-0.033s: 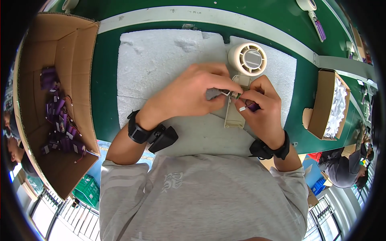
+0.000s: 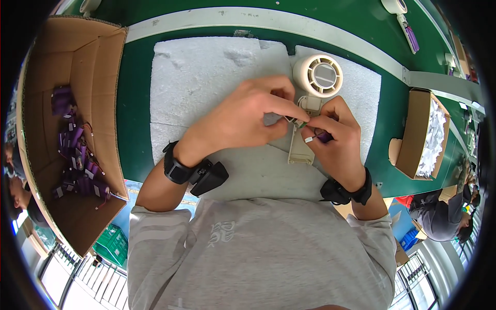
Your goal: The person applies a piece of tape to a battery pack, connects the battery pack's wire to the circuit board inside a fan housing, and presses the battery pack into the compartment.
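A cream handheld fan (image 2: 301, 77) lies on white foam, its round grille at the far end. Its hollow handle part (image 2: 300, 151) extends towards me beneath my hands. My left hand (image 2: 258, 111) is closed, thumb and index finger pinching a small green circuit board (image 2: 302, 124) above the handle. Close against it on the right, my right hand (image 2: 338, 133) has its fingers curled round a purple battery (image 2: 324, 137), and its fingertips meet the board's right end. A white plug (image 2: 309, 139) on a short dark wire sticks out beside the battery. My fingers hide part of the board.
On the left stands a cardboard box (image 2: 106, 67) with several purple wired batteries (image 2: 77, 150). A smaller box (image 2: 411, 134) of white pieces (image 2: 433, 139) is at the right. The foam sheets (image 2: 206, 67) lie on a green bench before a metal rail (image 2: 268, 18). People sit at both sides.
The board has tilted slightly between my fingertips, showing more of its green edge. The white plug has shifted a little left. Both hands stay almost in place.
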Demonstrator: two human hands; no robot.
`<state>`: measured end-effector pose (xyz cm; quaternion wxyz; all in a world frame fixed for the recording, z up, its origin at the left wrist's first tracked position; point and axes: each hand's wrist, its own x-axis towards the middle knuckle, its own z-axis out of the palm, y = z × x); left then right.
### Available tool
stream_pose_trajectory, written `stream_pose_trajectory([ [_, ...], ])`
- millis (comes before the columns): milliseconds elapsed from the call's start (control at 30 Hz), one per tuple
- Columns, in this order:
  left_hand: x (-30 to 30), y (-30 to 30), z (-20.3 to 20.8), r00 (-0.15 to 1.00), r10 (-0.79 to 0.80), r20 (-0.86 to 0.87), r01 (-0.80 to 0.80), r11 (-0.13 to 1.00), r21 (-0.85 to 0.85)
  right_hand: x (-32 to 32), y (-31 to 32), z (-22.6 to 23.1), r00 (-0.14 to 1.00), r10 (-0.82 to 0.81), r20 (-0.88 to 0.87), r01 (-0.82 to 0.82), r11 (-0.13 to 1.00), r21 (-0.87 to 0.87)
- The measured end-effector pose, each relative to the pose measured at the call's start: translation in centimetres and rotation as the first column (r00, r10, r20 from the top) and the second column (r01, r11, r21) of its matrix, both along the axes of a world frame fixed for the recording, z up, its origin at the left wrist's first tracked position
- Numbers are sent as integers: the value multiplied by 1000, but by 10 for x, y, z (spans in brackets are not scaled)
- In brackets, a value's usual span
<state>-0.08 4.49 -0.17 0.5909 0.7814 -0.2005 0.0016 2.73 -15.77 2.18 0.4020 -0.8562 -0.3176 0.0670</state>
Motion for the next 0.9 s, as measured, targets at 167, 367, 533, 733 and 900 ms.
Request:
stream_pose_trajectory([
  [167,-2,6,1,996,5,89,-18,988,151,-2,3,-5,999,-17,52,17,1000,3],
  [367,-3,-8,6,998,33,62,-33,999,-6,-1,2,-7,997,2,79,-1,1000,-17],
  [533,-8,-16,3,992,105,-63,-108,993,-53,-1,2,-5,998,17,60,-15,999,-41],
  [733,-9,-19,4,986,145,-83,-153,983,-99,1,-1,-9,999,19,49,-20,1000,20],
  [900,-7,-17,1,991,130,11,-130,991,-16,4,-3,-6,997,61,57,-62,998,9],
])
